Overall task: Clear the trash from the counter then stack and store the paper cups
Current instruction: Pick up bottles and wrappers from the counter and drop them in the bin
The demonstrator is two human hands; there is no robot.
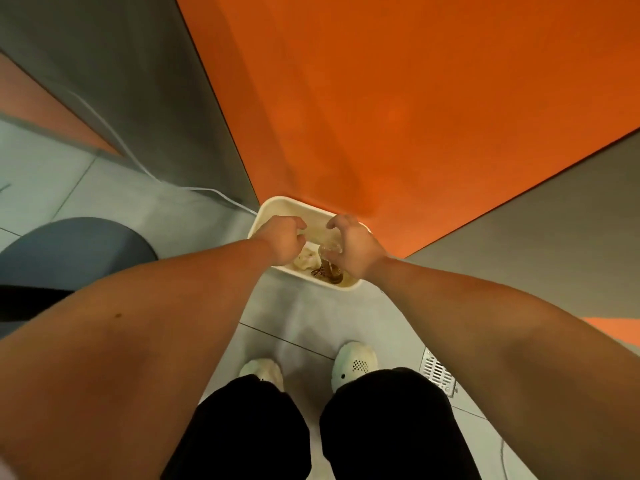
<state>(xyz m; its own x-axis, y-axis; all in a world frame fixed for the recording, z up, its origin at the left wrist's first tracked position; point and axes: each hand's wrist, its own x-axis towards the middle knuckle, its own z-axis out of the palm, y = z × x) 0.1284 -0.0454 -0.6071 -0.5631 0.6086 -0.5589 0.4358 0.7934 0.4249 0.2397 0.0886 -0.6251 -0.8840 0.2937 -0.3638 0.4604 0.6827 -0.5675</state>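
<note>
- A cream rectangular bin (277, 206) is seen on the pale tiled floor (298, 320), set against the foot of an orange panel (398, 109).
- Both bare arms are stretched down over the bin from above.
- The left hand (282, 239) is held above the bin's left half with its fingers curled; whether anything is gripped cannot be told.
- A crumpled clear plastic piece (329, 249) is clutched in the curled fingers of the right hand (353, 247), over the bin's right half.
- Pale crumpled waste (306, 259) and brown scraps (325, 273) are seen lying inside the bin.
- Two white perforated clogs (355, 363) are planted on the tiles just short of the bin, beside a metal floor drain (438, 374).
</note>
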